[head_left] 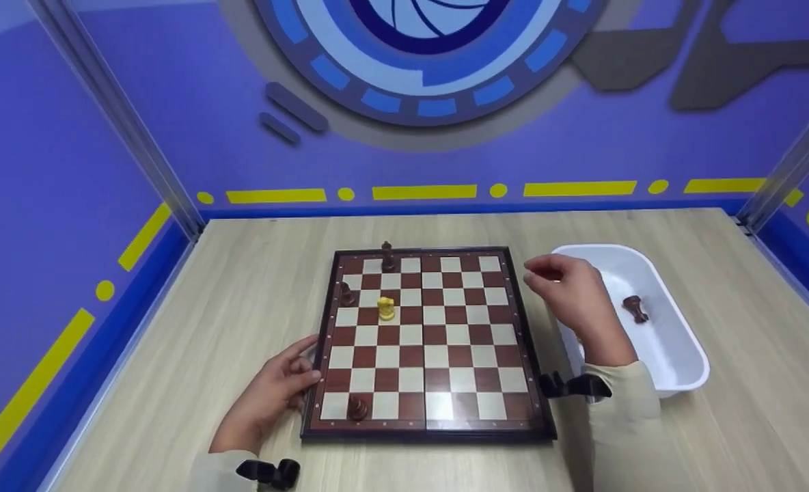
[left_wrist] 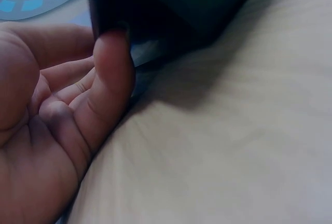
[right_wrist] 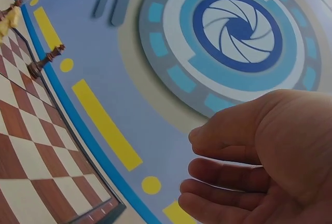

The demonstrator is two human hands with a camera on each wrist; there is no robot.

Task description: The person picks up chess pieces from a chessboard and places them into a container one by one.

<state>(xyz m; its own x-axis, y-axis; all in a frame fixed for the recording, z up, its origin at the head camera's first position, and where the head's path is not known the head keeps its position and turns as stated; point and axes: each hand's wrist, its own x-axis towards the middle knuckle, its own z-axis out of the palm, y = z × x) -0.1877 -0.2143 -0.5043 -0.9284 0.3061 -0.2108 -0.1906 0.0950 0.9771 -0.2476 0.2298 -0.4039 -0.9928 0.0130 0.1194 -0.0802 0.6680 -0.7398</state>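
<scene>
A brown-and-cream chessboard (head_left: 434,376) lies on the table. My left hand (head_left: 271,389) grips its left edge between thumb and fingers; the left wrist view shows the thumb and a finger on the dark rim. To the right of the board, my right hand (head_left: 568,290) hovers beside the white tray (head_left: 684,352), fingers bent loosely with nothing between them. Standing on the board are a pale yellow knight (head_left: 386,309), a tall dark chess piece (head_left: 387,258) at the far edge, a dark piece (head_left: 347,295) at the left, and another dark piece (head_left: 357,408) near the front left.
Inside the tray a dark chess piece (head_left: 635,309) lies on its side, and a bit of something yellow shows beside my right wrist. The wooden table (head_left: 240,287) meets blue walls (head_left: 404,164) at the back and sides.
</scene>
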